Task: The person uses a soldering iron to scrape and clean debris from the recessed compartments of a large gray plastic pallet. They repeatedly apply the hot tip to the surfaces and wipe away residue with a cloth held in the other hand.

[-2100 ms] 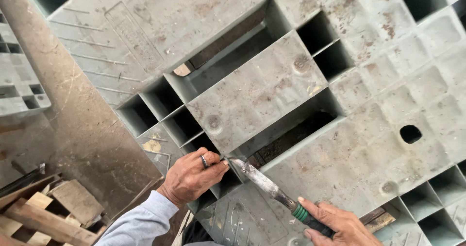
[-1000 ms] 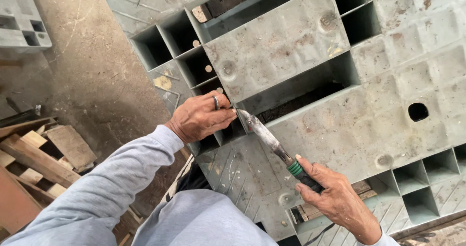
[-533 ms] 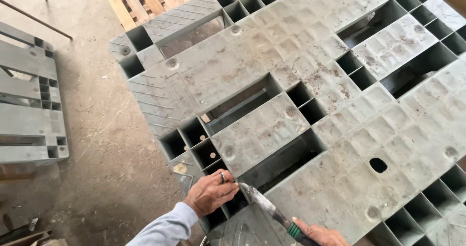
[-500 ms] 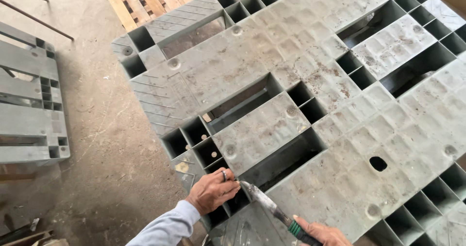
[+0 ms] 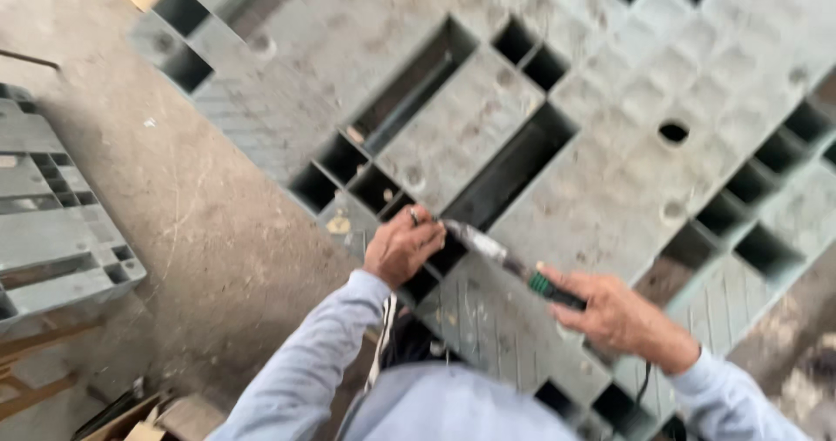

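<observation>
Head view, looking steeply down: a large grey plastic pallet (image 5: 557, 145) lies flat on the concrete floor (image 5: 200, 232), its face broken up by square and long rectangular openings and one small round hole. The picture is somewhat blurred.

The left hand (image 5: 402, 248) sits at the pallet's near left edge, beside a row of dark square pockets. Its fingers are curled down in a loose fist, knuckles up, a ring showing on one finger, and the fingertips press on the front end of a long tool (image 5: 509, 265). The left forearm, in a pale blue-grey sleeve, runs down and to the left from the wrist toward the bottom of the frame.

The right hand (image 5: 614, 315) is closed around the tool's dark handle, which has a green band just ahead of the grip. The hand lies palm down, low over the ribbed part of the pallet near its near edge, with the wrist bent and the sleeve leaving at the lower right corner. The tool's dull metal shaft slants up and left from this hand to the left hand, its tip at the edge of a long dark opening; whether the tip touches the plastic cannot be told.

A second grey pallet (image 5: 52, 223) lies on the floor at the left, well apart.
</observation>
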